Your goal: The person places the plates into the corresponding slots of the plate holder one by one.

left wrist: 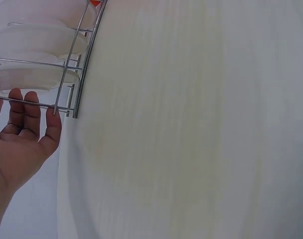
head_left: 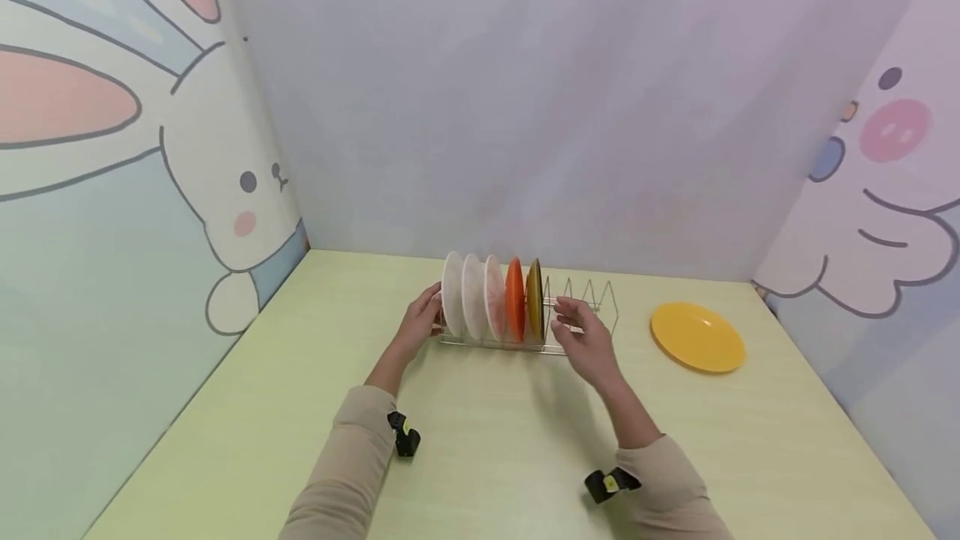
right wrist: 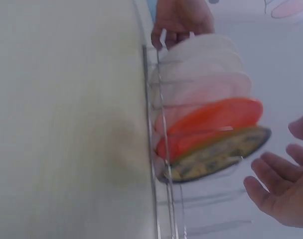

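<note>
A wire dish rack (head_left: 491, 345) stands on the table with several plates upright in its left part. From the left come two white plates (head_left: 452, 294), a pale pinkish plate (head_left: 492, 294), an orange plate (head_left: 514, 298) and a dark-rimmed plate (head_left: 534, 298), whose patterned face (right wrist: 211, 157) shows in the right wrist view. My left hand (head_left: 417, 327) holds the rack's left end, fingers curled at the end wire (left wrist: 37, 103). My right hand (head_left: 590, 350) hovers by the rack's right part, fingers loosely bent and apart from the dark-rimmed plate, holding nothing.
A yellow plate (head_left: 697, 337) lies flat on the table (head_left: 480, 440) to the right of the rack. A pale curtain-like backdrop (head_left: 525, 107) rises behind, and cartoon-printed walls (head_left: 105, 290) flank both sides.
</note>
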Motion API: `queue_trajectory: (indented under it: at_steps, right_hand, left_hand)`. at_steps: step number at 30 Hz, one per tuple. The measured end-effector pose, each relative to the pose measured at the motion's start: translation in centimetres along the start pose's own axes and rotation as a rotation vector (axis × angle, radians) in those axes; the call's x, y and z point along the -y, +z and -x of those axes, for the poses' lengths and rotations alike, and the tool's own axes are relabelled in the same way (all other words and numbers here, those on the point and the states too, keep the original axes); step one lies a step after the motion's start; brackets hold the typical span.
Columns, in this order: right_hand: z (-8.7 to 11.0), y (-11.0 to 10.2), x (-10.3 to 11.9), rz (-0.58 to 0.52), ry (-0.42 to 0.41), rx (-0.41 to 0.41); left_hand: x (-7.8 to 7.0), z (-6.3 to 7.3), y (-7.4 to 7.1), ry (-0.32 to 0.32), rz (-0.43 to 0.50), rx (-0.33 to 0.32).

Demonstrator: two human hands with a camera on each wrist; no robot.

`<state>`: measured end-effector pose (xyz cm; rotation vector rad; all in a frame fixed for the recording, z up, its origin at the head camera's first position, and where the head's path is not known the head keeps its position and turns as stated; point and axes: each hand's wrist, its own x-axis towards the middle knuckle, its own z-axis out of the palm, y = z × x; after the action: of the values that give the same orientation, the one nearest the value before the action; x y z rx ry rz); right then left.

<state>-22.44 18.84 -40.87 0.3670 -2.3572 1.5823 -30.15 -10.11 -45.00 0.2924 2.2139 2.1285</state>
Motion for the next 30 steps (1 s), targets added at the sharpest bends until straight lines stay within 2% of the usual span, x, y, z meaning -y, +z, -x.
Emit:
queue_trajectory:
  at_steps: [4, 9, 13, 16, 19, 26, 30]
  right_hand:
    - [0.4, -3.8, -0.7, 0.179, -0.109, 0.163]
    - [0.8, -7.7, -2.0, 0.328, -0.117, 0.217]
    - [1.0, -10.2, -3.5, 0.389, -0.072, 0.214]
    - [0.9, -11.7, -4.8, 0.430, -0.020, 0.211]
    - [0.8, -13.0, -6.1, 0.467, 0.045, 0.209]
    - [0.2, -15.2, -8.2, 0.512, 0.169, 0.216]
    - [0.0, -16.1, -8.9, 0.541, 0.235, 0.235]
  left_hand:
    - [-1.1, 0.7, 0.0, -0.010, 0.013, 0.015]
    - [-0.3, 0.1, -0.1, -0.004, 0.006, 0.005]
    - [0.8, -0.4, -0.1, 0.004, -0.018, -0.027]
    - [1.0, -0.5, -0.1, 0.010, -0.025, -0.032]
    - [0.6, -0.3, -0.1, 0.000, -0.010, -0.024]
    - [-1.7, 0.9, 0.0, -0.012, 0.023, 0.026]
    - [-1.2, 0.8, 0.0, -0.011, 0.031, 0.028]
